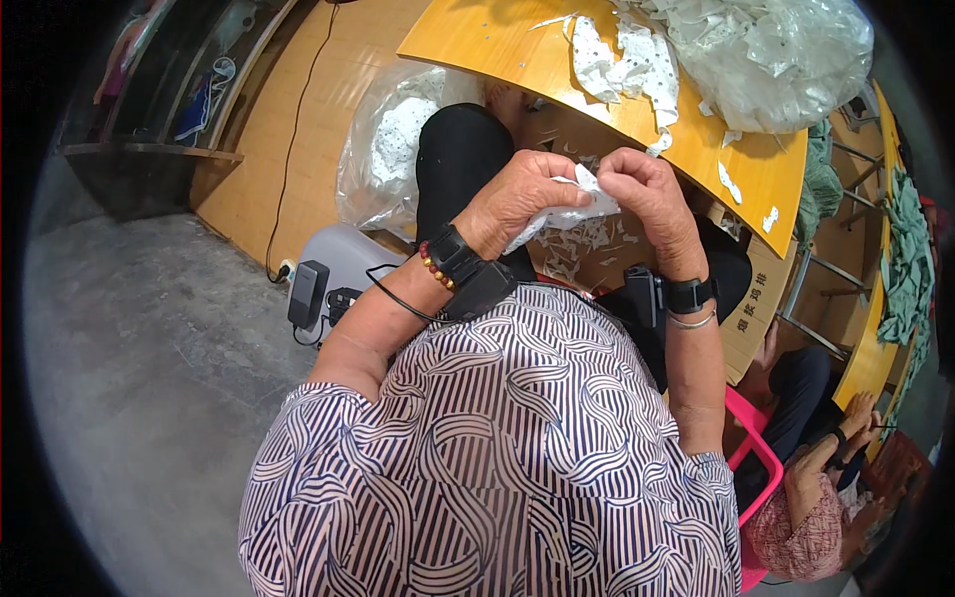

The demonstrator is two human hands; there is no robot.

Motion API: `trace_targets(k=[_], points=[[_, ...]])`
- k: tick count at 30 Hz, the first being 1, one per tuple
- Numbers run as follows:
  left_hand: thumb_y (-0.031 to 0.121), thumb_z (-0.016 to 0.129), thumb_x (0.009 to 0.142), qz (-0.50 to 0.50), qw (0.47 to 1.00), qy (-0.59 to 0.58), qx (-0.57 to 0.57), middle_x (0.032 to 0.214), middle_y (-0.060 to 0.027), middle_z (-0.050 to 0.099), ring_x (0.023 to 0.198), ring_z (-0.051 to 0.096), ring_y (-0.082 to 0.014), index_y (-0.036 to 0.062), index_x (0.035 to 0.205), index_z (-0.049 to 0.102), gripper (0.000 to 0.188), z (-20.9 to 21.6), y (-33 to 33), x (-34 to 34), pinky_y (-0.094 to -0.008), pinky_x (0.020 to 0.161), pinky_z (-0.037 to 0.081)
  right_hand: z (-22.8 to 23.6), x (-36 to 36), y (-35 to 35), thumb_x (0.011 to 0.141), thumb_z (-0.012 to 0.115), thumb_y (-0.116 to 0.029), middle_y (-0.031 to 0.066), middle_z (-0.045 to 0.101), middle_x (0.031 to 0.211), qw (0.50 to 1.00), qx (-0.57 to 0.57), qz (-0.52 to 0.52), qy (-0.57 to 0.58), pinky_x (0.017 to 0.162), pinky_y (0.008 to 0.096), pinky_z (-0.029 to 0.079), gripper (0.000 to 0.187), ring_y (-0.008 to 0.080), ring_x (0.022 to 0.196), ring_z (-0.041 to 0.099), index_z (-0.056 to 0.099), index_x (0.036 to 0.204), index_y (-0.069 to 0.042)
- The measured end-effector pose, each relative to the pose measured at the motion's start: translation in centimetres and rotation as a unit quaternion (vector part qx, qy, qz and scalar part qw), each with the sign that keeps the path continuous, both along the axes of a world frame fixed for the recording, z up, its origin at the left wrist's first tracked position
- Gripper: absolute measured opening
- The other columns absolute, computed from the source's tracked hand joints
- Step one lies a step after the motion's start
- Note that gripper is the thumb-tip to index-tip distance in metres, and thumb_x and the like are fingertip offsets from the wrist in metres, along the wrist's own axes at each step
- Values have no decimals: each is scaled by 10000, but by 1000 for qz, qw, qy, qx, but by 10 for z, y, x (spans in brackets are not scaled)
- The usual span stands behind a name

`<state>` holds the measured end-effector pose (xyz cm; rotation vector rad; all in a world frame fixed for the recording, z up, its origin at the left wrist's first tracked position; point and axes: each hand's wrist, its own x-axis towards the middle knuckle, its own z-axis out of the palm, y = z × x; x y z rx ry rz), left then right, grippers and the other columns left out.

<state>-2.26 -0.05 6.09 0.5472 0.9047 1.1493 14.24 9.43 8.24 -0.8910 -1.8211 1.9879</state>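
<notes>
Between my two hands, above my lap, is a thin white dark-dotted piece that looks like cloth; I cannot tell its exact kind. My left hand is closed on it, thumb against fingers, with part of the piece hanging below the palm. The fingers of my right hand pinch its upper right edge, close beside the left thumb. Under my hands, many small white scraps lie in what looks like a cardboard box between my knees.
A yellow table curves ahead, bearing dotted white pieces and a large clear plastic bag. Another clear bag of white pieces stands left of my knee. At right, a person sits by a table with green cloth.
</notes>
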Motion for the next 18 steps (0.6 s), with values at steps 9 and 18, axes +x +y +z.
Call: trace_targets(k=[9,18], points=[[71,661,718,-11,998,64,7,784,-31,620,711,570,-85,-17,858,634,167,-5,0,5,-196,684,441,-9,-11,2,796,608,-163,-40,480,647,994,107,31,15,544,195,353,160,43,614,418,542,725,-35],[73,674,710,1,997,-70,37,781,-35,615,735,571,-106,14,828,631,139,-10,0,14,-230,698,456,-27,-11,2,805,616,-162,-49,469,602,989,85,-110,39,483,202,340,169,50,541,392,540,708,-47]])
